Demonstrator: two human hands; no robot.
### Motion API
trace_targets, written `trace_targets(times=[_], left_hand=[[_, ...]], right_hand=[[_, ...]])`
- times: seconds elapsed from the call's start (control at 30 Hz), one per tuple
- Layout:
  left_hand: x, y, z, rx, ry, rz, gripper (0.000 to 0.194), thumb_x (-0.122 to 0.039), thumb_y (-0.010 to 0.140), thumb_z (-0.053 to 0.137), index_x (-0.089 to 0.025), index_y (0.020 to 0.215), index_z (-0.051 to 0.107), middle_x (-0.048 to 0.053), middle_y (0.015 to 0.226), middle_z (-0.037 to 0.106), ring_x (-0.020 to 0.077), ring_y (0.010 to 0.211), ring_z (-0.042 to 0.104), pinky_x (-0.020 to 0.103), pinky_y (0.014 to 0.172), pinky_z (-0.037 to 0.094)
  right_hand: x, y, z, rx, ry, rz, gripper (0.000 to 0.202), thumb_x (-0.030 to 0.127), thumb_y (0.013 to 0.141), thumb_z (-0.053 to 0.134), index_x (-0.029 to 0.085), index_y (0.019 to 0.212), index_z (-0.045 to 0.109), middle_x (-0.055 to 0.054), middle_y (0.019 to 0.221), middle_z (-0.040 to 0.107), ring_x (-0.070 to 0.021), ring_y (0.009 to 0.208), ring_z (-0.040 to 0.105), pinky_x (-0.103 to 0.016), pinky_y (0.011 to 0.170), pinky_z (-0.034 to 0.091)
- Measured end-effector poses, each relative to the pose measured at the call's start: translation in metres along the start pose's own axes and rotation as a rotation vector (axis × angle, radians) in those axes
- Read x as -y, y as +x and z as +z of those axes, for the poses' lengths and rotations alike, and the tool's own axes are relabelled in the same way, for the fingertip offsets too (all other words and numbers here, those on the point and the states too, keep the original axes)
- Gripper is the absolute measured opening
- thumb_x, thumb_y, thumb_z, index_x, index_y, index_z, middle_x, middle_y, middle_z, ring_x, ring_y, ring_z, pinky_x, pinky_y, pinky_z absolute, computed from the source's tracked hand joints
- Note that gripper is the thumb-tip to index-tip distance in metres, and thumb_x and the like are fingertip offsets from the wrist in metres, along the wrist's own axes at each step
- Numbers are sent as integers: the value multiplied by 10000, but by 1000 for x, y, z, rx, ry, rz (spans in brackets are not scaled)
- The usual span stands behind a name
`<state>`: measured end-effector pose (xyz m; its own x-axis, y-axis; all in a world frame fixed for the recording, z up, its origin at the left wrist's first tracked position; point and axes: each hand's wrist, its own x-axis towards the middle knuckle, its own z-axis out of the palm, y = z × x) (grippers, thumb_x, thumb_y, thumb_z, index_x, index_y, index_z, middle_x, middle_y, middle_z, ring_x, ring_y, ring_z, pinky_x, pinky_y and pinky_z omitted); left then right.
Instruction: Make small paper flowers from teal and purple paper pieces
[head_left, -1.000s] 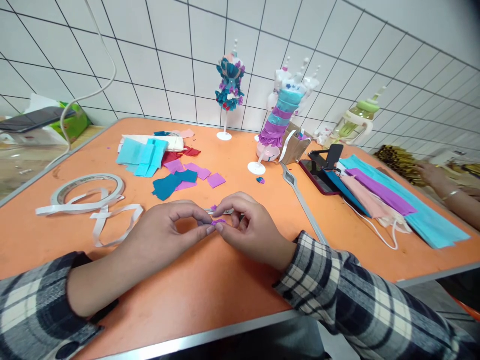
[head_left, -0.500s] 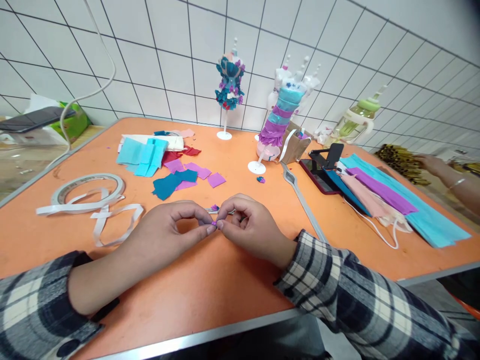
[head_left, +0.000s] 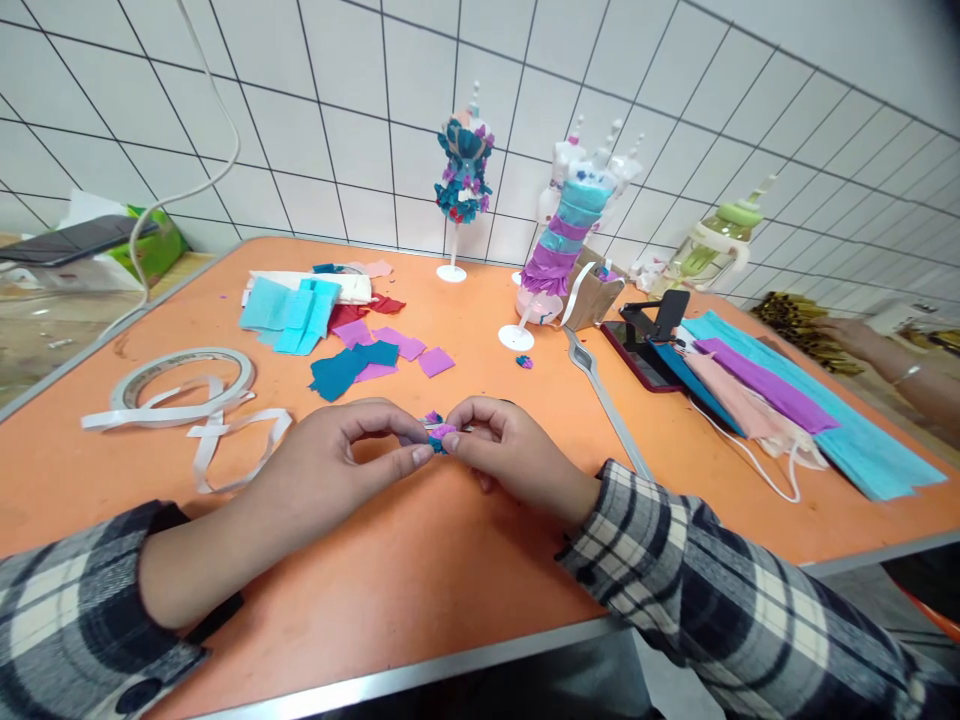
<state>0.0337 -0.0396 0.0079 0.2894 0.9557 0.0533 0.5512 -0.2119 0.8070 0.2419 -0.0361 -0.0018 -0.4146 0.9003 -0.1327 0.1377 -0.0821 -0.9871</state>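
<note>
1. The step in hand, as I judge it from here, is pinching and shaping a small crinkled purple-and-teal paper piece (head_left: 443, 433).
2. The person's left-hand grip (head_left: 330, 455) has thumb and forefinger closed on its near-left edge; the right-hand grip (head_left: 514, 450) pinches it from the other side, thumb against the purple.
3. The piece is held between the two grips, just above the orange worktop (head_left: 390, 590).
4. It looks puckered and flower-like, purple uppermost with teal below; the fingers hide the rest.
5. The next move, I'd say, calls for light, steady pressure, since thin paper could slip or tear.
6. Just beyond the grips lies another little purple-and-teal paper bit (head_left: 433, 417); farther off to their left are flat teal paper patches (head_left: 341, 372) and a flat purple paper square (head_left: 436, 362).
</note>
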Motion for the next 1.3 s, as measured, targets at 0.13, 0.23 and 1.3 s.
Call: trace_targets(times=[0.13, 0.23, 1.3], left_hand=[[-1, 1, 0, 8, 22, -15, 300, -549, 769, 652, -273, 780, 769, 36, 888, 805, 264, 857, 730, 424, 913, 563], [0, 0, 0, 12, 19, -19, 274, -524, 769, 649, -274, 768, 763, 33, 886, 804, 267, 862, 728, 409, 886, 562], [4, 1, -1, 66, 24, 31, 276, -524, 802, 651, -276, 806, 773, 36, 911, 802, 258, 879, 736, 373, 846, 570]], right_hand=[[-3, 0, 0, 49, 36, 27, 219, 392, 874, 695, 206, 868, 578, 102, 543, 419, -75, 450, 354, -213, 436, 273], [-5, 0, 0, 91, 29, 35, 252, 406, 849, 734, 194, 850, 598, 98, 552, 413, -65, 459, 336, -212, 444, 229], [0, 2, -3, 110, 69, 59, 362, 487, 768, 817, 170, 800, 645, 87, 547, 480, -66, 490, 387, -227, 462, 255]])
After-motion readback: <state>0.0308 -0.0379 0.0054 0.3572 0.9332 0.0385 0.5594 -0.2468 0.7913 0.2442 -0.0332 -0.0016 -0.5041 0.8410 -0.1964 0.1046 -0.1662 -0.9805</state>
